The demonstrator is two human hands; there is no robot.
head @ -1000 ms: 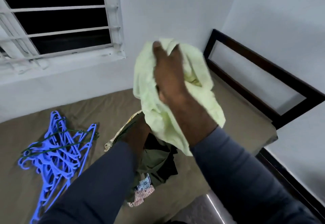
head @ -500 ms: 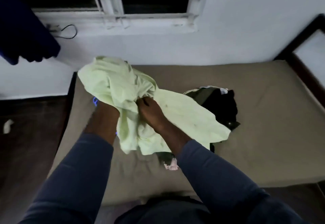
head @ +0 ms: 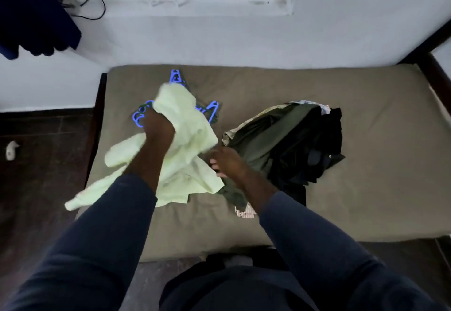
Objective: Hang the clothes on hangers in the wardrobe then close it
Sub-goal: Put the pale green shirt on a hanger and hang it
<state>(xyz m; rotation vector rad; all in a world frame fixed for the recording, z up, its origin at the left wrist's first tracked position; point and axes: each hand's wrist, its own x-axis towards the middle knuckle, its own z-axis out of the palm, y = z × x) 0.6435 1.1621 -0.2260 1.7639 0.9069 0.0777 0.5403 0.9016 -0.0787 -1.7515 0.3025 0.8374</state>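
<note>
Person, seen from above.

Left sleeve (head: pixel 97 237): long, dark navy blue, plain fabric of uniform colour with soft creases along its length. It ends in a simple edge on the forearm, short of the wrist.

Right sleeve (head: pixel 317 249): same colour and fabric, with the same plain edge, likewise ending on the forearm.

Left hand (head: pixel 158 130) and right hand (head: pixel 228 161): both bare.

Lower body: dark clothing (head: pixel 231 291) at the bottom edge of the view, navy to black in the dim light. Its cut cannot be made out.
</note>
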